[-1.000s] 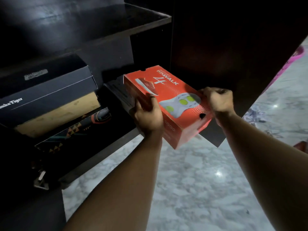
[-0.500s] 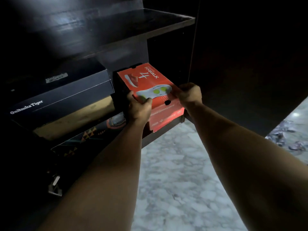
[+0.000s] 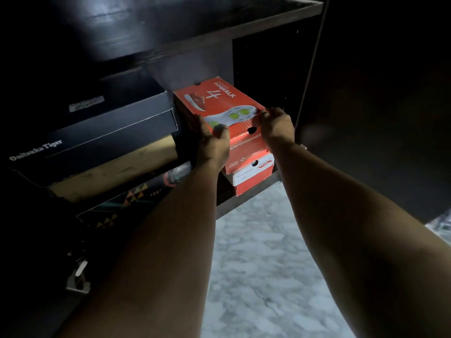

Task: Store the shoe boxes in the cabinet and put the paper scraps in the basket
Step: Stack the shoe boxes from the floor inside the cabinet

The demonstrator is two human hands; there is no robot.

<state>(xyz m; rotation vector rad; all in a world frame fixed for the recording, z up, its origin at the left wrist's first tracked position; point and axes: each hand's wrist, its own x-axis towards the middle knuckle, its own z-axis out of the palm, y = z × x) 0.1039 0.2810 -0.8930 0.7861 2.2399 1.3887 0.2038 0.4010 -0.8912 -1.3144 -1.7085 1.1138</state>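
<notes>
The red cardboard shoe box (image 3: 220, 106), printed with a white "4", the word "WALK" and a picture of a shoe sole with green dots, sits inside the dark wooden cabinet (image 3: 244, 25), at the right end of the lower compartment under a dark shelf. It rests on top of another red and white shoe box (image 3: 252, 175), whose front end shows beneath it at the cabinet's edge. The person's left hand (image 3: 212, 142) is pressed against the near left corner of the red box, thumb lying over the lid, fingers curled down the side. The right hand (image 3: 278, 126) grips the near right corner, fingers bent over the lid's edge.

Just beside the red box on the left, touching or nearly so, is a dark navy shoe box (image 3: 102, 128) lettered "Onitsuka Tiger", its lid over a tan cardboard base. It lies on a black box with a pattern of small orange and teal triangles (image 3: 122, 203). Below the cabinet lies a pale marbled floor (image 3: 256, 276). A small metal fitting (image 3: 78, 276) hangs in the shadow at the lower left.
</notes>
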